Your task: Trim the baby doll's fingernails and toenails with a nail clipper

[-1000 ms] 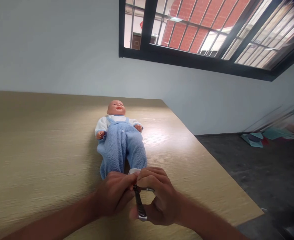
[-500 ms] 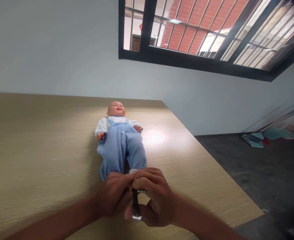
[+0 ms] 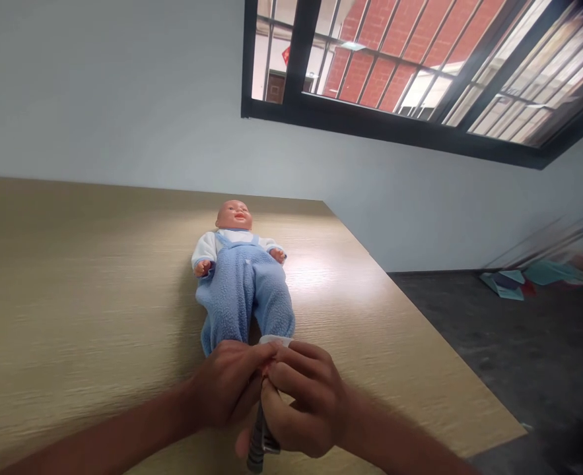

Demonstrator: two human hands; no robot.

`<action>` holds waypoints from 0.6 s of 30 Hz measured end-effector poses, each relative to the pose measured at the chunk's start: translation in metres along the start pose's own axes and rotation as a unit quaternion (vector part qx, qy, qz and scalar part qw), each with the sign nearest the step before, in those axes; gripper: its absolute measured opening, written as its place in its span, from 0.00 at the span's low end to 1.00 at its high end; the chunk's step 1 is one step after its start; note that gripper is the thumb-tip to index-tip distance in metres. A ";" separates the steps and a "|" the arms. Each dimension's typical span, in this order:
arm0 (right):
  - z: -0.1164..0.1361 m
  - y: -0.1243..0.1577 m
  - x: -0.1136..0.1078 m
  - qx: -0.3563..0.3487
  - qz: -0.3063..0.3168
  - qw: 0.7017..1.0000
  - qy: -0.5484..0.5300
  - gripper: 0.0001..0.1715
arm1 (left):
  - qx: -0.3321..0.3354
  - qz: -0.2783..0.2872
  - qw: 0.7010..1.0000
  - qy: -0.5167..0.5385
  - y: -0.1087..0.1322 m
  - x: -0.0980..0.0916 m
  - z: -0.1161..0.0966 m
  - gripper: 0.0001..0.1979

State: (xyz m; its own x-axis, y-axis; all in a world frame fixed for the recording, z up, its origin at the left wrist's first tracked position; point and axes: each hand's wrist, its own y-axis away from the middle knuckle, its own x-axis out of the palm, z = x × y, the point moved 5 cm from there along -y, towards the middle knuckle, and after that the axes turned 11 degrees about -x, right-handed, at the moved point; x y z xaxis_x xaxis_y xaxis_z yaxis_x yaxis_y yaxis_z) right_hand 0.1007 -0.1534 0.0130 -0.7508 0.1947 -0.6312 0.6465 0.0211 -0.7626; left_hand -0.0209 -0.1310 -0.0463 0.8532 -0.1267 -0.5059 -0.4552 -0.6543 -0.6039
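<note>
A baby doll (image 3: 244, 280) in blue fleece overalls and a white long-sleeved top lies on its back, head away from me. At its feet, my left hand (image 3: 224, 382) is closed around a foot, which is mostly hidden by my fingers. My right hand (image 3: 308, 399) grips a nail clipper (image 3: 256, 441) against that foot. The clipper's dark ridged body and a shiny metal part stick out below my fingers, while its jaws are hidden. Just above my fingertips shows a white cuff (image 3: 275, 340) at the doll's ankle.
The doll rests on a wood-grain table (image 3: 98, 284), whose right edge slants towards me. Behind stands a pale wall with a dark-framed, barred window (image 3: 395, 125). Blue-green and pink items (image 3: 509, 284) lie on the dark floor at the right.
The clipper has turned in my right hand, its free end now lower and further left. My right fingers have shifted their grip; my left hand keeps its hold. The view has moved slightly.
</note>
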 end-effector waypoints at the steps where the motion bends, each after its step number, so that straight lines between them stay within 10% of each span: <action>1: 0.001 0.000 0.000 0.000 0.001 1.000 0.003 0.14 | 0.000 -0.004 1.000 0.004 0.001 0.000 0.001 0.16; 18: 0.004 -0.008 0.006 0.003 0.003 1.000 0.004 0.12 | -0.037 0.008 0.999 0.029 -0.001 -0.003 -0.003 0.12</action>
State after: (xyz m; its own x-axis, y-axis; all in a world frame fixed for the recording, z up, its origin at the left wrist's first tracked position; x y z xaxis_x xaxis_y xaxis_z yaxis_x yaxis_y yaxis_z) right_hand 0.0906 -0.1559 0.0147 -0.7456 0.2022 -0.6350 0.6504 0.0130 -0.7595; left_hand -0.0220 -0.1322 -0.0422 0.8598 -0.1797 -0.4779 -0.4515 -0.7046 -0.5474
